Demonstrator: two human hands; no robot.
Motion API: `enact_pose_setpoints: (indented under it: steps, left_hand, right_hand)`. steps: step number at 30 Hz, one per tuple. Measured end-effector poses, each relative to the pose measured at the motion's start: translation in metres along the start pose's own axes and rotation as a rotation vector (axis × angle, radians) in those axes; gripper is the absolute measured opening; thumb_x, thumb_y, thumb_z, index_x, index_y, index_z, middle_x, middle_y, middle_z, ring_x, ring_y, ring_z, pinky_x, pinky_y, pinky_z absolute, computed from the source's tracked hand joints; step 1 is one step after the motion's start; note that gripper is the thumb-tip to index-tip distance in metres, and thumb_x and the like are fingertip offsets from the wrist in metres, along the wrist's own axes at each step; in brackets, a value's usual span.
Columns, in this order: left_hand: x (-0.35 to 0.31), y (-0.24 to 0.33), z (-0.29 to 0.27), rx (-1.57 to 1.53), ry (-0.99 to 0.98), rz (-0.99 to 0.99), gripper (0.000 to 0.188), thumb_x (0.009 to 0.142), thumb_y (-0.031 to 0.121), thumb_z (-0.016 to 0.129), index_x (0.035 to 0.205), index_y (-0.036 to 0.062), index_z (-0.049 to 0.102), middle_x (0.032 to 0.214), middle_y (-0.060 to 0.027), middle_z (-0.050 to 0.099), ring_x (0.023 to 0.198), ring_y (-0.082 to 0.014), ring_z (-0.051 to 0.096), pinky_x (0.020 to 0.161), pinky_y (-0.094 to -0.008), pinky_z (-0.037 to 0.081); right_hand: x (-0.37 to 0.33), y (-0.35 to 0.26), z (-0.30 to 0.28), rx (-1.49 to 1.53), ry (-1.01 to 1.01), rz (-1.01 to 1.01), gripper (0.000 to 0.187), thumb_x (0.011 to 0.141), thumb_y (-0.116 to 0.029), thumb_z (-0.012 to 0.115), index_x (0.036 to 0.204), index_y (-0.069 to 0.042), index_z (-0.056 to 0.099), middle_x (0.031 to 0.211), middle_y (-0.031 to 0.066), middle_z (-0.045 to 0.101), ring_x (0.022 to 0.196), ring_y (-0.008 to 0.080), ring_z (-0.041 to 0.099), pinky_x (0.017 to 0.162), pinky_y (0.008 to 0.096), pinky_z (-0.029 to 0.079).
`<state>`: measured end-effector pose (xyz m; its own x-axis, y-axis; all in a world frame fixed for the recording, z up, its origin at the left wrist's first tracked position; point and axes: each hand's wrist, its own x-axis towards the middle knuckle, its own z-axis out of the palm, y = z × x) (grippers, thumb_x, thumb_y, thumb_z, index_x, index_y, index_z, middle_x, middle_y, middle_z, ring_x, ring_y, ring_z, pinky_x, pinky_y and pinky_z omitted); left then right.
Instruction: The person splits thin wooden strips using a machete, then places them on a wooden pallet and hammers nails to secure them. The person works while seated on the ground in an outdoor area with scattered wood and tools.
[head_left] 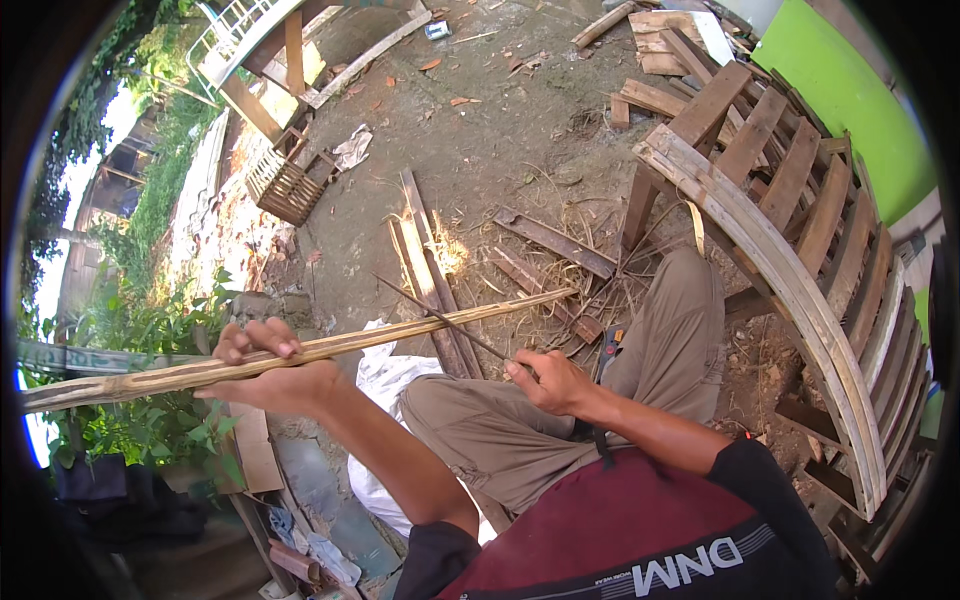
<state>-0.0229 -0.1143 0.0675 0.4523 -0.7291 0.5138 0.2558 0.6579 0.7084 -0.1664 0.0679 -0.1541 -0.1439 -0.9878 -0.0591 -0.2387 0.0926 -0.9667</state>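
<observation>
A long, pale, streaked wooden pole runs across in front of me, from the far left to past my knees. My left hand is under it, palm up, with the fingers curled over its far side. In my right hand is a thin dark rod-like tool, gripped by its near end. It slants forward and left and crosses the pole near the middle; whether it has a blade edge or a file surface I cannot tell. Both hands are above my lap, with my legs folded.
At right stands a large slatted wooden frame with a curved-looking rail. Loose planks and fibre strands lie on the dirt ahead. A white sack is beside my left leg, a wicker basket farther left. A small dark-handled tool lies by my right leg.
</observation>
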Motion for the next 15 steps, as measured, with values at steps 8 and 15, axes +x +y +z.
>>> enact_pose_setpoints:
  steps: [8,15]
  left_hand:
    - [-0.053,-0.061,-0.013,0.018,0.138,-0.193,0.071,0.096,0.083,0.018,0.071,0.017,0.027,0.053,0.0025,0.025,0.04,-0.0094,0.022,0.034,-0.0222,0.02]
    - [-0.049,-0.058,-0.004,0.132,0.242,-0.182,0.071,0.097,0.082,0.017,0.071,0.017,0.026,0.052,0.0023,0.024,0.04,-0.0081,0.021,0.036,-0.0207,0.02]
  right_hand:
    - [0.017,0.056,0.009,0.005,0.056,0.218,0.054,0.105,-0.044,0.047,0.091,0.004,0.067,0.067,0.0293,0.063,0.073,0.0468,0.069,0.069,0.0538,0.052]
    - [0.017,0.079,0.013,0.032,0.061,0.269,0.056,0.106,-0.046,0.044,0.092,0.004,0.066,0.066,0.03,0.063,0.073,0.0479,0.07,0.071,0.0559,0.052]
